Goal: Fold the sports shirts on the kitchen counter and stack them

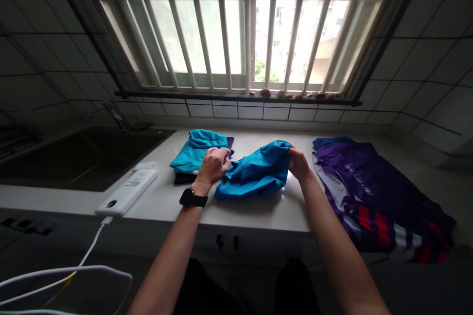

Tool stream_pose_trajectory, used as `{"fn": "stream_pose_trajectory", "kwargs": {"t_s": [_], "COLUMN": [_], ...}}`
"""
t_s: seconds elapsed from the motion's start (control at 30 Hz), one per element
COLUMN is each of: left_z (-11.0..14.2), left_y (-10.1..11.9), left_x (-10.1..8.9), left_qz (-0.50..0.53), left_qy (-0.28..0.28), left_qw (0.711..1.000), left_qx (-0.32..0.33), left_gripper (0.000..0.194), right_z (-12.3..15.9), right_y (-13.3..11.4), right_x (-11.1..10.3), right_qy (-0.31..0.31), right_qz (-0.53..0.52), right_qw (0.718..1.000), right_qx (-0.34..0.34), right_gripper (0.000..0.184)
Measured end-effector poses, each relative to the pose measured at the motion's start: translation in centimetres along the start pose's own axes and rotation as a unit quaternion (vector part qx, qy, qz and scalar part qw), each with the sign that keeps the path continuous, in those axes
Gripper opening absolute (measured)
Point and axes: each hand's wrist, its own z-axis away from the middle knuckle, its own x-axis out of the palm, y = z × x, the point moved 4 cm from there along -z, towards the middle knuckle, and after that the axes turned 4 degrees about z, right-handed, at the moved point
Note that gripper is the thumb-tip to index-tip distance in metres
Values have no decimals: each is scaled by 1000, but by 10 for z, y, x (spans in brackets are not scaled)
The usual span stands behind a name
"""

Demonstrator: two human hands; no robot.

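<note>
Right hand (297, 163) pinching top corner of blue garment (254, 172), left hand (212, 166) curled shut on other edge; feels light, floppy, best held by edges.

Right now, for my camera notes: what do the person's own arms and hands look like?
The left hand and right hand are gloveless, and the left forearm and right forearm are sleeveless. A black watch sits on the left wrist; the right wrist is bare.

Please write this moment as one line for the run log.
left hand: grips bright blue garment | right hand: pinches its top edge | beside: folded blue stack; purple striped jersey; white power bank
</note>
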Motion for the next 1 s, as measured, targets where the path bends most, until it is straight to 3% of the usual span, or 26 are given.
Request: {"fn": "stream_pose_trajectory", "kwargs": {"t_s": [0.07, 0.17, 0.27, 0.37, 0.47, 0.53, 0.6, 0.63, 0.7, 0.77, 0.83, 0.9, 1.0], "left_z": [-14, -33, -40, -39, -33, -30, -27, -26, -25, -24, -25, -26, -26], "left_y": [18, 43, 53, 48, 39, 35, 34, 35, 36, 37, 36, 34, 27], "left_x": [6, 28, 47, 55, 60, 63, 64, 64, 62, 58, 57, 57, 55], "left_qz": [79, 206, 282, 344, 406, 462, 525, 554, 609, 659, 694, 714, 731], "left_qy": [-35, -177, -288, -286, -269, -257, -246, -242, -224, -189, -166, -165, -144], "left_qw": [996, 962, 914, 894, 873, 845, 804, 781, 733, 688, 649, 620, 612], "left_qx": [-12, 16, 48, 34, -32, -82, -132, -157, -203, -237, -263, -282, -263], "left_gripper": [36, 70, 58, 41, 47, 56, 55, 52, 44, 35, 31, 31, 27], "right_z": [5, 14, 18, 9, -4, -7, -6, -4, -1, 6, 13, 15, 12], "right_y": [-2, -3, -2, 1, 8, 10, 5, 3, 2, 7, 14, 16, 13], "right_x": [4, 6, -4, -20, -32, -38, -34, -27, -6, 17, 32, 37, 27], "right_qy": [-34, -69, -13, 97, 194, 276, 301, 264, 109, -72, -189, -224, -141], "right_qz": [-21, -35, -7, 37, 89, 200, 320, 352, 364, 352, 353, 358, 349], "right_qw": [999, 997, 1000, 993, 976, 940, 897, 895, 919, 930, 916, 906, 925], "right_qx": [17, 22, -15, -60, -52, -28, -46, -70, -103, -73, -20, 13, 43], "right_gripper": [28, 37, 42, 40, 43, 42, 41, 44, 55, 65, 61, 49, 57]}}
